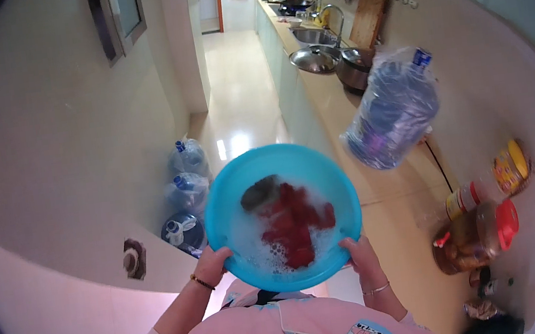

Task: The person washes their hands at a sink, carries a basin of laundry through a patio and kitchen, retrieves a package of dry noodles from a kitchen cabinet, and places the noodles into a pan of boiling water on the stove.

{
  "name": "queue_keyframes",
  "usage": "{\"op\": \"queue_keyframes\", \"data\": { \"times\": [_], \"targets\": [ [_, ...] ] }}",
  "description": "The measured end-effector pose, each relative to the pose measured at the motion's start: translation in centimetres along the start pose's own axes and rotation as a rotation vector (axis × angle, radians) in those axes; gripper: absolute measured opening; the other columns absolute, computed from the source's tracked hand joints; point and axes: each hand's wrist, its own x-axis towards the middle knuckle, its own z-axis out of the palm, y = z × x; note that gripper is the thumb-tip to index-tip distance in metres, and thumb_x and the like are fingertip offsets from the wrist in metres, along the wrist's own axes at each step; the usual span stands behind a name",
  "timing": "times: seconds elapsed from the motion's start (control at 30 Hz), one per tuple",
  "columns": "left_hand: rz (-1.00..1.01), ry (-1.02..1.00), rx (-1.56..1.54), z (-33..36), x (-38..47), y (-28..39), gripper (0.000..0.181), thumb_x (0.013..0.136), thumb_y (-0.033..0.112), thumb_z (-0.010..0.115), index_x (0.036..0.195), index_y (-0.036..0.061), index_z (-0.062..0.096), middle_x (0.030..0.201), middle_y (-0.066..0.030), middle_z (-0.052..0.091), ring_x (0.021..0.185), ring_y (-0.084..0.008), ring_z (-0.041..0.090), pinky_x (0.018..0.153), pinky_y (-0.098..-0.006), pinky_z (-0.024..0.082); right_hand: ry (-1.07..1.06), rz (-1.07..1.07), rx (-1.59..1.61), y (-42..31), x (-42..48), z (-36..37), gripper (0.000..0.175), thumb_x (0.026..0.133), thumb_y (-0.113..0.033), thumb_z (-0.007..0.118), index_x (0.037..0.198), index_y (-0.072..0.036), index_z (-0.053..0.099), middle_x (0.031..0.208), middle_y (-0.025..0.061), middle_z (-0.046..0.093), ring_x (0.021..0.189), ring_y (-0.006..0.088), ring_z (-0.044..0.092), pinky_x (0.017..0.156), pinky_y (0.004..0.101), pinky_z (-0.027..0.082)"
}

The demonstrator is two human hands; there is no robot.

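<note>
A round turquoise plastic basin (292, 282) is held in front of my body. My left hand (215, 264) grips its lower left rim and my right hand (358, 251) its lower right rim; the thumbs lie on top, and the other fingers are mostly hidden under the basin. Inside is soapy water with foam and bubbles at the near side. Wet dark red cloth (296, 224) lies in the water, with a dark grey item, perhaps cloth, (260, 193) beside it at the upper left.
Large water bottles (189, 192) stand on the floor at the left wall. Along the right runs a counter (381, 185) bearing a plastic-wrapped water bottle (394, 107), a pot (354, 72), a metal lid (315, 59) and a red-lidded jar (474, 238). A sink (313, 35) lies farther back. Tiled floor (238, 77) stretches ahead.
</note>
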Motion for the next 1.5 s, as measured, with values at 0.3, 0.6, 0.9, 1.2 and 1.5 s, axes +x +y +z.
{"op": "queue_keyframes", "data": {
  "times": [0.3,0.6,0.9,1.2,1.5],
  "targets": [
    [-0.011,0.070,0.159,-2.0,22.3,12.2,0.023,0.069,0.014,0.052,0.088,-0.0002,0.056,0.071,-0.0044,0.054,0.057,-0.0120,0.051,0.048,-0.0259,0.042,-0.007,0.019,0.109,-7.9,24.0,6.8,0.024,0.071,-0.016,0.057,0.084,0.004,0.055,0.063,0.0071,0.056,0.046,0.0147,0.052,0.038,0.0243,0.041],
    [-0.055,0.107,-0.003,-5.6,44.0,20.2,0.008,0.069,0.013,0.052,0.071,0.0045,0.052,0.057,-0.0013,0.045,0.045,-0.0113,0.043,0.039,-0.0246,0.031,-0.055,0.071,-0.024,-17.9,45.4,14.0,0.026,0.072,-0.019,0.056,0.086,0.003,0.055,0.063,0.0068,0.056,0.048,0.0141,0.053,0.041,0.0239,0.044],
    [-0.053,0.083,-0.178,-9.4,69.7,22.6,0.033,0.068,0.005,0.051,0.100,0.0008,0.047,0.080,-0.0054,0.052,0.070,-0.0156,0.053,0.060,-0.0277,0.047,-0.177,0.020,-0.138,-26.4,71.3,20.6,0.022,0.070,-0.019,0.056,0.080,0.001,0.057,0.062,0.0064,0.056,0.047,0.0141,0.052,0.042,0.0247,0.042],
    [0.035,0.208,-0.223,-11.6,93.9,33.3,0.012,0.069,0.008,0.052,0.080,0.0036,0.051,0.067,-0.0021,0.050,0.051,-0.0126,0.048,0.042,-0.0250,0.039,-0.200,-0.009,-0.123,-35.5,96.9,28.1,0.020,0.073,-0.019,0.055,0.078,0.000,0.057,0.061,0.0062,0.056,0.046,0.0140,0.051,0.041,0.0251,0.041],
    [-0.011,0.088,-0.139,-14.6,118.9,46.3,0.018,0.069,0.008,0.051,0.086,0.0024,0.052,0.064,-0.0015,0.050,0.046,-0.0113,0.045,0.040,-0.0234,0.036,-0.151,0.029,-0.012,-44.7,120.6,35.0,0.018,0.072,-0.019,0.055,0.077,-0.002,0.056,0.059,0.0053,0.054,0.044,0.0139,0.049,0.039,0.0251,0.040]
  ]
}}
